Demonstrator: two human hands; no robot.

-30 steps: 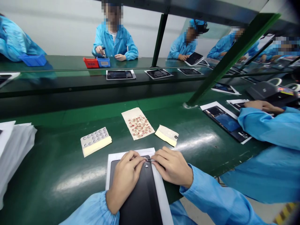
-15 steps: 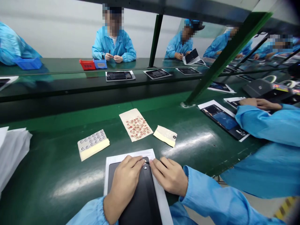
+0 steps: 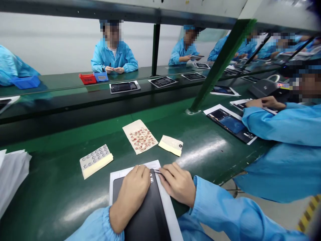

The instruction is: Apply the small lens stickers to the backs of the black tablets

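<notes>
Left hand (image 3: 131, 195) lying flat on a black device panel (image 3: 142, 217), right hand (image 3: 177, 184) narrowly pinching a thin strip (image 3: 159, 172), perhaps tweezers, beside a small round fitting (image 3: 151, 178); panel's long axis pointing straight ahead beneath both hands, on the green table (image 3: 50, 180).

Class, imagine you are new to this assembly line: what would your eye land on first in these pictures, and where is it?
First come the bare hands at bottom centre: the left hand lies on a black panel on a white sheet, and the right hand holds slim tweezers. Just beyond, on the green bench, lies a paper of red-marked small parts. Farther off sits a person in a blue smock, beside a red bin.
</notes>
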